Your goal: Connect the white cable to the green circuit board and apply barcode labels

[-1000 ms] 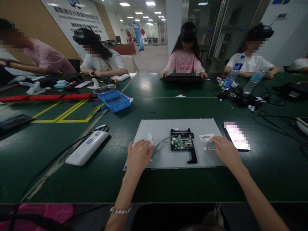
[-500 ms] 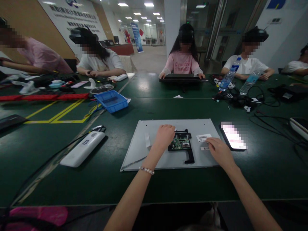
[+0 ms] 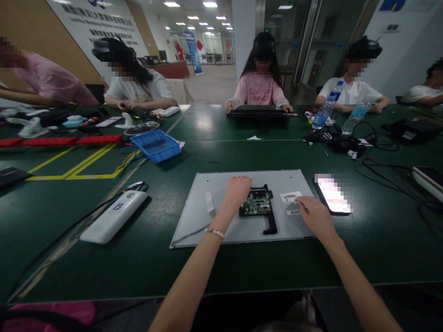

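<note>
A flat light-grey panel (image 3: 200,203) lies on the green table. At its middle sits a black plastic bracket (image 3: 271,226) with a green circuit board (image 3: 258,203) in it. My left hand (image 3: 237,193) is at the bracket's upper left corner, fingers curled in; what they pinch is hidden behind the hand. On the panel's right part, my right hand (image 3: 314,216) has thumb and forefinger closed at the edge of a white label (image 3: 290,197). Below that is a small barcode sticker (image 3: 293,212). A white strip (image 3: 209,202) is on the panel's left side.
A lit phone (image 3: 334,196) lies right of the panel. To the left is a white power bank (image 3: 114,216) with cables. A blue tray (image 3: 155,145) stands farther back. Bottles (image 3: 327,106) and black cables are at the right rear. Several people sit across the table.
My left hand has moved right from the panel's left side to the bracket's upper left corner, then stayed there. My right hand keeps its place at the label. The view has shifted slightly.
</note>
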`<state>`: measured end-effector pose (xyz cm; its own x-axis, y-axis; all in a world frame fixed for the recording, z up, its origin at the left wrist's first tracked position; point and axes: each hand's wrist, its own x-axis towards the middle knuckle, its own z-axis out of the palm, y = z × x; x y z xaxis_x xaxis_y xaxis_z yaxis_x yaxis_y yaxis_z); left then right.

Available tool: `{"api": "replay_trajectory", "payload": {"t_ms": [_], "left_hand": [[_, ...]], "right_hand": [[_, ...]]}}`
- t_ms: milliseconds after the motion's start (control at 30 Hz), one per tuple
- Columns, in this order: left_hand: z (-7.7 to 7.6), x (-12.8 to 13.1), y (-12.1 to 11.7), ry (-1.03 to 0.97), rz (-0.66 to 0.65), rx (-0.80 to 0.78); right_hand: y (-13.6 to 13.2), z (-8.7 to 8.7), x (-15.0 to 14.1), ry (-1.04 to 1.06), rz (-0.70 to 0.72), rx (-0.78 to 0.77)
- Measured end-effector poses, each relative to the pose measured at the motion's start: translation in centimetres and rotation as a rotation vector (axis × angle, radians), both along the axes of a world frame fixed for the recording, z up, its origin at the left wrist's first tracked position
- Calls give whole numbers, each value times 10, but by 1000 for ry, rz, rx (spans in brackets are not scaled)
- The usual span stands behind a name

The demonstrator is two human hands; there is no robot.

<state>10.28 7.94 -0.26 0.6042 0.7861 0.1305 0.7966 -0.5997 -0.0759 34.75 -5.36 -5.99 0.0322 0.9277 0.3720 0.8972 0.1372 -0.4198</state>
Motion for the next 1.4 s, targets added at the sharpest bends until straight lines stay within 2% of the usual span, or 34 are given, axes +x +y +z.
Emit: {"api": "replay_trajectory", "payload": {"t_ms": [300, 467, 600, 767, 900, 967, 1133, 1400], "left_hand": [[7, 74, -25, -93, -233, -27], [6, 87, -37, -132, -255, -65], [9, 72, -33, -163, -228, -79], [12, 29, -23, -238, -146, -64], [3, -10, -25, -429, 20, -65], [-3, -26, -29, -508, 66, -132], [-12, -51, -38, -494, 7, -418], [-12, -58, -39, -426, -98, -526]], "right_hand": [[3, -7, 2, -22, 0, 31], [3, -4, 0, -17, 19, 23], [2, -1, -1, -6, 9, 9], [2, -1, 1, -2, -24, -12], [3, -1, -1, -10, -33, -12], [4, 0, -4, -21, -20, -7], [12, 8, -9, -98, 21, -20], [43, 21, -16, -254, 141, -93]]}}
